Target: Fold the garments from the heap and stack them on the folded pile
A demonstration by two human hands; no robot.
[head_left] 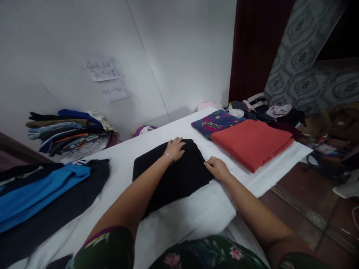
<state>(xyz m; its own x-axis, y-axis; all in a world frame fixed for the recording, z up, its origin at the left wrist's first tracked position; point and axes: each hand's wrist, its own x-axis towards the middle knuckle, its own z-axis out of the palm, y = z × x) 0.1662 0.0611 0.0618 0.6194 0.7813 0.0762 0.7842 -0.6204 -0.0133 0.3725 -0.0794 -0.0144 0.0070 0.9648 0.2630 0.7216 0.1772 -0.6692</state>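
Observation:
A folded black garment [179, 175] lies on the white-covered table [117, 168] in front of me. My left hand [175, 148], with a bracelet at the wrist, rests on its far part, palm down and fingers spread. At the garment's right edge, my right hand [217, 168] has its fingers closed on the cloth. Just beyond that hand lie a folded red garment [249, 142] and, partly under or against it, a folded dark blue patterned garment [215, 122].
At the left are a blue garment [47, 186] on dark clothes and a tall stack of folded clothes [70, 130]. More clothes [260, 108] heap at the back right. Handwritten paper notes [103, 71] hang on the wall. The table's right edge drops to a tiled floor [297, 201].

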